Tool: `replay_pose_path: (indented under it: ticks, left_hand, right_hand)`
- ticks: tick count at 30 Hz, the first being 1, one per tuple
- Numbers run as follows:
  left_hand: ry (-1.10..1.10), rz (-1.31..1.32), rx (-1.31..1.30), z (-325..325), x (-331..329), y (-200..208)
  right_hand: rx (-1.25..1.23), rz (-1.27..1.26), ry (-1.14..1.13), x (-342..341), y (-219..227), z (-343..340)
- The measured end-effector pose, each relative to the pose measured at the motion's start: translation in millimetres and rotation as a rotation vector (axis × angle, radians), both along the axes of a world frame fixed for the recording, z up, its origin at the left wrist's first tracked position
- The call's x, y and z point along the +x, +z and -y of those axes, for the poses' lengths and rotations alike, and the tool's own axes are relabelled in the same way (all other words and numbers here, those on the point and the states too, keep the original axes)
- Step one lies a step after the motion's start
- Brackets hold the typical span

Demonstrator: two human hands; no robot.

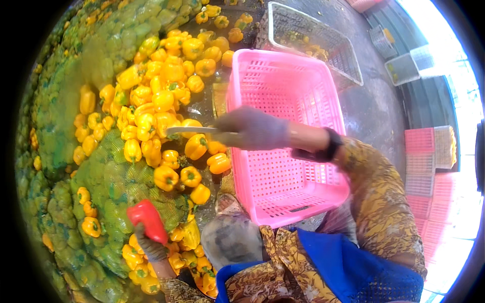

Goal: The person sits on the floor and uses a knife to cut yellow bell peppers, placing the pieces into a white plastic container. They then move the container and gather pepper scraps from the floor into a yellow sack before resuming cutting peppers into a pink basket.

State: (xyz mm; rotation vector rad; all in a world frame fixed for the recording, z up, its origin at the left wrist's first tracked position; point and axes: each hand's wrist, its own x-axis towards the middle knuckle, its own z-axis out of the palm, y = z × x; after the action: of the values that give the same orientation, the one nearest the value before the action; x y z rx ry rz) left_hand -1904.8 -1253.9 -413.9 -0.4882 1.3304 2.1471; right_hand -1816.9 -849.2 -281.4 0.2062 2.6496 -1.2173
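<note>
My left hand point(149, 246), in a dark, dirty glove, is closed around a red bell pepper point(147, 220) at the lower left. Beneath the pepper lies a green mesh sack point(111, 177). Reaching in from the right, my right hand point(254, 130) wears a grey glove and grips a knife point(194, 130), its pale blade pointing left. That hand is above the left side of a pink plastic crate point(283, 219). Left of the blade, a heap of yellow bell peppers point(164, 101) spreads over the ground.
Filled green mesh sacks point(60, 166) are piled along the left. Behind the pink crate, a white crate point(348, 65) holds some yellowish pieces. More yellow peppers point(136, 257) lie beside my left arm. Stacked pink crates point(422, 194) line the right side.
</note>
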Motion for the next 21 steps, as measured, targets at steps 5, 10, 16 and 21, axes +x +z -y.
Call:
replay_pose_path:
  ticks: [5, 10, 16, 21]
  left_hand:
    - [-0.115, -0.261, -0.188, -15, -30, 101]
    - [-0.559, -0.604, 0.136, -219, -34, 213]
    - [-0.869, -0.849, -0.255, -259, -3, 237]
    - [-1.07, -0.887, -0.822, -144, -38, 158]
  right_hand:
    - [-0.044, -0.124, -0.128, 145, 41, -40]
    - [-0.217, 0.112, -0.56, 235, 81, -35]
    - [-0.254, -0.105, -0.595, 295, 84, -29]
    - [-0.217, -0.097, -0.559, 311, 77, -17]
